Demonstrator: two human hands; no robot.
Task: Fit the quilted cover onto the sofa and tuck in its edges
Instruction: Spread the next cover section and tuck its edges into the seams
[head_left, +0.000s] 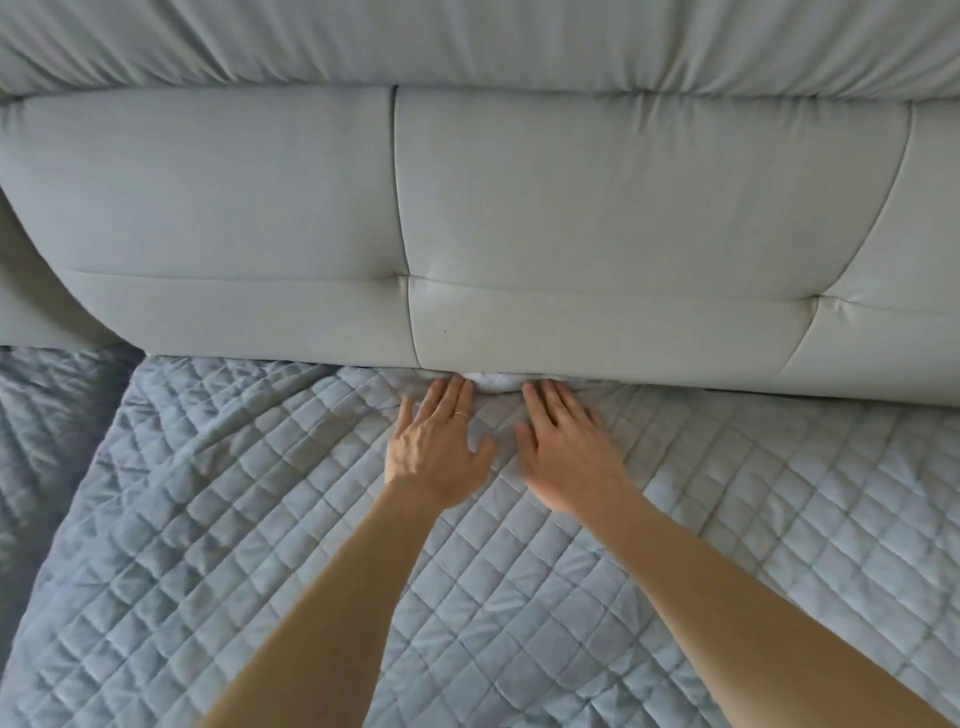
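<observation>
The cover (311, 519), grey-blue and quilted in diamonds, lies over the seat under both hands. It spreads toward the person and out to either side, and creases fan outward across it from the hands. Just beyond the fingertips rises the pale, panel-stitched back of the sofa (571, 218). The cover's far edge runs into the gap beneath it.

The left hand (439, 447) and right hand (566, 452) lie palms down, side by side and slightly apart. Their fingers are straight and press the cover toward that gap, gripping nothing. A ring (461, 414) sits on a left finger. Between the hands, at the gap, a small white fold (488, 379) shows.

Well left of the left hand the cover sinks into shadow. Whether the fingertips reach into the gap, and how deep the cover goes, is hard to tell. The sofa fills the view, its top and ends cut off.
</observation>
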